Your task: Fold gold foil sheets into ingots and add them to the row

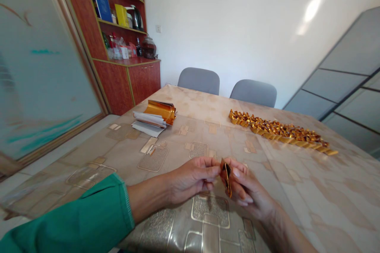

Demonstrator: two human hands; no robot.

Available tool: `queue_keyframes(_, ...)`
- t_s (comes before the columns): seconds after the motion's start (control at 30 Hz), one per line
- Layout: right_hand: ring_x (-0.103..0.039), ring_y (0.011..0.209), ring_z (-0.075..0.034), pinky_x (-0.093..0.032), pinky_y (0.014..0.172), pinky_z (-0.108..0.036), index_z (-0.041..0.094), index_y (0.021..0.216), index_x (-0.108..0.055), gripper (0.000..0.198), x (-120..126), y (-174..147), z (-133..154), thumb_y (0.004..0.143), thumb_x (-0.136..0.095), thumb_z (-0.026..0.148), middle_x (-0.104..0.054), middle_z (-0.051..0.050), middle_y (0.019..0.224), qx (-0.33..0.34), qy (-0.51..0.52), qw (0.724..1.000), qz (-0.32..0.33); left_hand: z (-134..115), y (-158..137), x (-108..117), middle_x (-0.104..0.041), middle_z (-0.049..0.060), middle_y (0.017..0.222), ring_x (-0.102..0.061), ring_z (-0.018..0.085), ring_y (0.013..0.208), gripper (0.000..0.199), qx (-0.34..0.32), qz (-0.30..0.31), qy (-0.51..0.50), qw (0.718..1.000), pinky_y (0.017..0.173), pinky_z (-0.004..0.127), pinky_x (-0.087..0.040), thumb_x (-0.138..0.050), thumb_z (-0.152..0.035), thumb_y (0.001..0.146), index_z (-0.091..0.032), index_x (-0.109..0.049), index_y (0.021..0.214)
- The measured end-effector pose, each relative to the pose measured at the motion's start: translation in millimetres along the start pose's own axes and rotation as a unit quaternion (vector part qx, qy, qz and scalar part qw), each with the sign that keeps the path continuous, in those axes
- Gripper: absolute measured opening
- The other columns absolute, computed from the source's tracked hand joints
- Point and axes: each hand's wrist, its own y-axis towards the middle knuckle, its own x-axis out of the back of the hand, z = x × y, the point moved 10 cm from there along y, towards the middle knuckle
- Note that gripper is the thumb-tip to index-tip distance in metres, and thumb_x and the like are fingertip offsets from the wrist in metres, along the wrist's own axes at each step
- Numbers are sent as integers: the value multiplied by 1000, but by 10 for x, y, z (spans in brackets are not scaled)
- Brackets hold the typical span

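Both my hands meet above the near part of the table around a small folded piece of gold foil paper (227, 178). My right hand (247, 187) grips it along its right side, thumb toward me. My left hand (196, 178) pinches its upper left edge between thumb and forefinger. A dark gap shows between the paper's folded layers. Farther off to the left lies a stack of gold and white foil sheets (162, 111), slightly curled. Rows of folded gold foil pieces (279, 130) stand close together at the right.
A patterned plastic cloth covers the table (208, 130). Two grey chairs (198, 80) stand at its far side. A red wooden cabinet (127, 81) with filled shelves is at the back left, beside a frosted glass door (44, 71).
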Motion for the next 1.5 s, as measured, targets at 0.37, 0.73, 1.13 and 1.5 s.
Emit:
queue_keyframes(0.37, -15, 28, -1, -21, 30, -9, 17, 83, -61, 18, -22, 10, 46, 89, -70, 32, -40, 14, 39, -12, -1, 1000, 7, 39, -1, -16, -50, -2, 70, -41, 6, 60, 31, 12, -1, -70, 997, 56, 20, -28, -86, -23, 67, -11, -60, 78)
queue_keyframes(0.73, -18, 28, -2, -19, 30, -12, 17, 86, -64, 18, 18, 25, -72, 87, -71, 34, -43, 12, 39, -27, 1, 1000, -2, 56, -19, -63, -49, -4, 66, -35, 1, 48, 24, 36, 13, -184, 982, 45, 12, -24, -80, -7, 67, -12, -60, 79)
queue_keyframes(1.13, -17, 32, -2, -21, 31, -12, 16, 85, -65, 16, 151, 50, -85, 88, -69, 31, -40, 12, 45, -8, 15, 999, -43, -31, 18, -23, -52, -2, 64, -44, 4, 55, 18, -32, 5, -144, 989, 51, 16, -32, -76, -10, 68, -12, -61, 78)
queue_keyframes(1.5, -19, 33, -2, -24, 34, -13, 16, 81, -63, 18, 98, 68, -95, 88, -69, 32, -45, 10, 48, -16, 6, 999, -42, -143, -26, 47, -53, -6, 64, -41, 3, 49, 35, -84, -84, 4, 993, 46, 17, -27, -84, -24, 64, -16, -52, 77)
